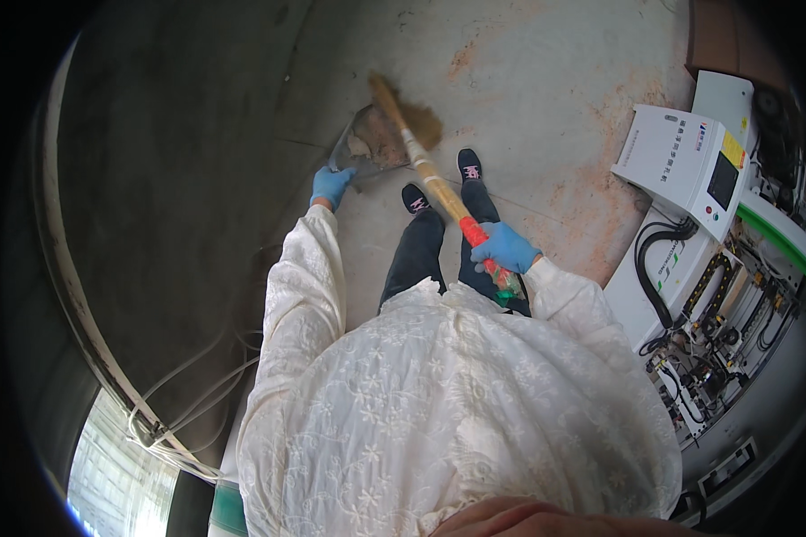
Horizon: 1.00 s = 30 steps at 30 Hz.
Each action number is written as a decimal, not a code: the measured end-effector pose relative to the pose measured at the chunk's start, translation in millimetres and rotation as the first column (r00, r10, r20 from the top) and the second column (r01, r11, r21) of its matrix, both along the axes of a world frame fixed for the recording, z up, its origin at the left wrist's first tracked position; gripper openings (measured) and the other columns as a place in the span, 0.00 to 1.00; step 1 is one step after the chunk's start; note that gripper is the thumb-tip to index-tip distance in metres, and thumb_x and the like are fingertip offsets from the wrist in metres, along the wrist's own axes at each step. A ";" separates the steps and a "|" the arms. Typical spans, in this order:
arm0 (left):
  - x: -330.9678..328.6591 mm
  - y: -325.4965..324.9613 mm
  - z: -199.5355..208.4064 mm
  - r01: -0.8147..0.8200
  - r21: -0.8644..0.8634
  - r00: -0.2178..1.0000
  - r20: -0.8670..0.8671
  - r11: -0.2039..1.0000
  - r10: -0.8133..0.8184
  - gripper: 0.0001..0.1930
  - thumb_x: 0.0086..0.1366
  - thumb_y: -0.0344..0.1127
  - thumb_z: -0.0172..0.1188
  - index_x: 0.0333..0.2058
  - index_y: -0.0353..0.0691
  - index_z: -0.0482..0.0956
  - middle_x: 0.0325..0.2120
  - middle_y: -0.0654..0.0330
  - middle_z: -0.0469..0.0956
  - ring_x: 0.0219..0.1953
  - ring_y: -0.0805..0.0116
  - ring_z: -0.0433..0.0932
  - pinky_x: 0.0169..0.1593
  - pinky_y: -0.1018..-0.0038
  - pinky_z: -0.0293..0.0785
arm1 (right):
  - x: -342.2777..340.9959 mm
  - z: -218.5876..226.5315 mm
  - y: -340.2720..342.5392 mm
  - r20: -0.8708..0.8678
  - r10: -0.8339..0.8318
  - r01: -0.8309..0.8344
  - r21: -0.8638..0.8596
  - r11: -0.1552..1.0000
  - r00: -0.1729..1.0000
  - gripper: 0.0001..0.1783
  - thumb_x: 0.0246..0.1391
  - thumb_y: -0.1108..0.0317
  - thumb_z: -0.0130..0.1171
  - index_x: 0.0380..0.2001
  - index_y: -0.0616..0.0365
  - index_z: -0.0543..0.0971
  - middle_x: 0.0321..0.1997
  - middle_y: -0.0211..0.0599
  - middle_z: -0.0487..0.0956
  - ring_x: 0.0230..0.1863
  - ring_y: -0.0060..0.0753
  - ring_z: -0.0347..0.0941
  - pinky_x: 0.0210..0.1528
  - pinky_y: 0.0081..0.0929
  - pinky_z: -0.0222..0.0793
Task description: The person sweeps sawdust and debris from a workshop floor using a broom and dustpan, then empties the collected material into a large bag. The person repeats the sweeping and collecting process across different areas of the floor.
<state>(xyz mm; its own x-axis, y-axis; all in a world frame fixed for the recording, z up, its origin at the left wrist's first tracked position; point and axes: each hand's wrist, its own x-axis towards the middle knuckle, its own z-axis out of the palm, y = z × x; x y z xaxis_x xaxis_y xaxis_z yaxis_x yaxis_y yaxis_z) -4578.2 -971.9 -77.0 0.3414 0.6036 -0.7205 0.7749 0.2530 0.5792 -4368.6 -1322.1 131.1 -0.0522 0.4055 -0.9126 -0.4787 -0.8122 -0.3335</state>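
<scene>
The broom (439, 188) had rough, strawlike bristles (425, 125); the gloves (508, 248) looked smooth, rubbery; the shirt (376, 385), embroidered cloth; the floor (555, 80), matt.

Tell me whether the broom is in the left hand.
No, the right hand grips the broom, while the left hand holds the dustpan.

Your broom (445, 192) meets your dustpan (342, 143), out toward eleven o'clock!
Straw-coloured, its red-wrapped handle (473, 231) angling back toward five; bristles (425, 128) fanned at the see-through pan's three-o'clock side, brown debris (385, 143) lying inside.
</scene>
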 end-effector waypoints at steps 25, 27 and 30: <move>17.0 22.2 100.8 -0.671 -0.377 0.444 0.485 0.639 0.753 0.04 0.60 0.29 0.62 0.34 0.38 0.81 0.31 0.58 0.82 0.30 0.62 0.81 0.34 0.65 0.81 | 79.0 314.5 -136.6 0.125 -0.107 0.125 -0.145 0.982 0.986 0.35 0.46 0.74 0.63 0.61 0.67 0.71 0.42 0.45 0.80 0.35 0.32 0.81 0.36 0.29 0.79; 35.2 32.4 104.1 -0.696 -0.492 0.320 0.440 0.523 0.839 0.06 0.60 0.28 0.61 0.36 0.37 0.82 0.32 0.58 0.83 0.29 0.62 0.81 0.34 0.65 0.81 | 85.9 287.1 -154.0 0.169 -0.175 0.199 -0.136 0.971 0.970 0.35 0.46 0.75 0.64 0.60 0.67 0.71 0.41 0.46 0.80 0.33 0.33 0.81 0.35 0.29 0.79; 65.3 39.9 126.6 -0.656 -0.546 0.270 0.475 0.521 0.838 0.07 0.60 0.27 0.60 0.38 0.35 0.82 0.34 0.55 0.83 0.34 0.61 0.81 0.39 0.64 0.82 | 106.2 245.8 -176.1 0.199 -0.242 0.274 -0.152 0.950 0.950 0.32 0.45 0.75 0.64 0.57 0.68 0.72 0.35 0.48 0.82 0.28 0.36 0.81 0.31 0.29 0.78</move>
<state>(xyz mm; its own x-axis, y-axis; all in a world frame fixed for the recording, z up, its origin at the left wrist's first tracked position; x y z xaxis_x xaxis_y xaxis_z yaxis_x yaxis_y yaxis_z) -4512.9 -932.0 49.6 0.2043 0.7186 -0.6648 -0.3650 0.6860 0.6294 -4262.5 -1498.3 376.9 0.2004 0.2161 -0.9556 -0.6260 -0.7221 -0.2946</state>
